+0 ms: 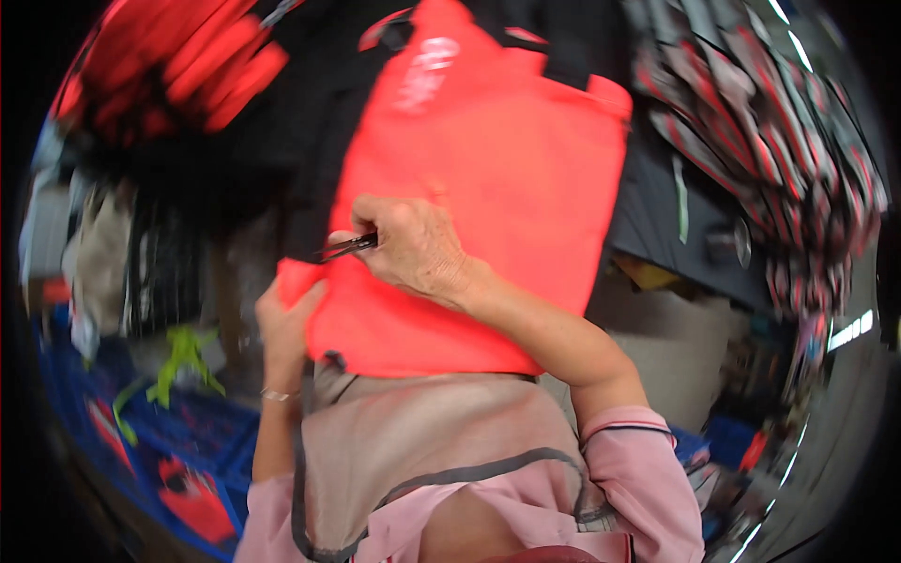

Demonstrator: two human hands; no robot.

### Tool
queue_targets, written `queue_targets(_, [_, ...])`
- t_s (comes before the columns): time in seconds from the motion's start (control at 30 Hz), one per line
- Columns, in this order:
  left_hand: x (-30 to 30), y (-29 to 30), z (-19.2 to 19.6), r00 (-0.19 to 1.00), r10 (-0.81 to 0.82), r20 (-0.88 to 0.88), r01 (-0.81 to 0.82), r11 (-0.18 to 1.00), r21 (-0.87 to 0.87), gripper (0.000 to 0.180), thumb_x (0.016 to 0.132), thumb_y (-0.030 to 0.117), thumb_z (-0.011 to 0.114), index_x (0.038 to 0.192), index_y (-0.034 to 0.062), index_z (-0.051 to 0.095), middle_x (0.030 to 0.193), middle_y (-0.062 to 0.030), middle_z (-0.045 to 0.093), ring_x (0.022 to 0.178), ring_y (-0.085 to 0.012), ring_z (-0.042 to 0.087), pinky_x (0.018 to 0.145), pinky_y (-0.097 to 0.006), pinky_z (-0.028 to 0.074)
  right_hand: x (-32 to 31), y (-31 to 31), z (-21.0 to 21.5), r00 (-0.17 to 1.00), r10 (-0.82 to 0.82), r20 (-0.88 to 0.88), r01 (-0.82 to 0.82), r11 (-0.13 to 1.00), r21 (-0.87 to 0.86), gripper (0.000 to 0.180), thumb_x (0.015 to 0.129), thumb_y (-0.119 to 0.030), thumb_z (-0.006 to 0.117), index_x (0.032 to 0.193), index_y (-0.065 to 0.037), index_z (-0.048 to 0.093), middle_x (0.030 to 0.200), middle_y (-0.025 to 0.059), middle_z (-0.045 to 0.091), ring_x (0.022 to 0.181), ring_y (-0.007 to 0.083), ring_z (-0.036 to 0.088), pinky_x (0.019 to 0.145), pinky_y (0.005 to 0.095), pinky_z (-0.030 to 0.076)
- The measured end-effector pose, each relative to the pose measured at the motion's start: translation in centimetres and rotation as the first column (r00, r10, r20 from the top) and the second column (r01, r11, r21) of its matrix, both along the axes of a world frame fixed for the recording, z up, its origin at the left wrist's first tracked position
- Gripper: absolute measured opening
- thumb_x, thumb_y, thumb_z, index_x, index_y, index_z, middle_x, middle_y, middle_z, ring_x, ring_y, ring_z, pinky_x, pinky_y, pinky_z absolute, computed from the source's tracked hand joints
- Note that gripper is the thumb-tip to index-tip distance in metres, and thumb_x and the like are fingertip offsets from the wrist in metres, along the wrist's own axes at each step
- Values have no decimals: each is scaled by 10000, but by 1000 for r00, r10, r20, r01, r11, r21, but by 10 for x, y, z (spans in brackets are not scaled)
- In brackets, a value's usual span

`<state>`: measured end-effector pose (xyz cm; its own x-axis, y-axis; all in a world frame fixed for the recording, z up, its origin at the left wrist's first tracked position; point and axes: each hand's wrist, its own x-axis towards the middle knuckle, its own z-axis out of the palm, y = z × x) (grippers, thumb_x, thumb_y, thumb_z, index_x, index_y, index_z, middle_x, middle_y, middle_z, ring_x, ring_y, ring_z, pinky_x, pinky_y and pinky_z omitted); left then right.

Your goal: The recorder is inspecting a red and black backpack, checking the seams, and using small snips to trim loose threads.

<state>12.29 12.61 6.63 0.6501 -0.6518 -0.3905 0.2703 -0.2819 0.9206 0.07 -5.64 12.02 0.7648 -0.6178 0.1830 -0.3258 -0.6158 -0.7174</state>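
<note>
The red bag (488,216) lay flat across the dark tabletop (662,230), its long axis running away from the person and leaning slightly right, with the white print toward its far left and its near edge against the apron (432,413). The right hand (413,249) had its grip closed around the black snips (353,246), whose tips pointed left and slightly toward the person, at the bag's left edge. The left hand's (284,324) grip pinched red fabric at that edge, just below the tips.
</note>
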Motion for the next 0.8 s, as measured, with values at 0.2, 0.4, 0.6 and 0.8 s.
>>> queue_targets(0.2, [67, 16, -1, 969, -223, -110, 212, 972, -99, 383, 890, 137, 709, 1204, -63, 621, 1084, -98, 691, 956, -146, 663, 861, -296, 528, -118, -71, 54, 907, -385, 171, 388, 922, 18, 295, 879, -151, 778, 756, -21, 544, 606, 3, 426, 575, 70, 382, 503, 252, 364])
queue_targets(0.4, [46, -27, 80, 355, -507, 785, 0, 840, 543, 530, 780, 127, 784, 1271, 19, 619, 1169, -179, 678, 1026, -347, 666, 910, -397, 529, -247, -86, 13, 618, -782, 83, 761, 621, 188, 284, 881, -168, 758, 735, -10, 573, 591, -38, 440, 572, 50, 379, 521, 249, 337])
queue_targets(0.6, [-5, -154, 141, 235, -348, 908, 597, 789, 148, 377, 811, 69, 761, 1167, -2, 657, 1136, -166, 684, 1058, -338, 652, 924, -382, 507, -269, -73, -31, 563, -825, 46, 777, 547, 310, 298, 901, -164, 741, 714, -38, 544, 604, -60, 440, 561, 26, 367, 486, 231, 321])
queue_targets(0.8, [-69, -305, 80, 56, -306, 951, 752, 639, 161, 548, 930, 293, 670, 1400, 60, 512, 1423, -161, 522, 1333, -313, 480, 1112, -417, 376, -258, -80, -25, 576, -814, 74, 749, 562, 353, 290, 883, -154, 759, 721, -15, 564, 568, -42, 421, 560, 47, 351, 505, 247, 320])
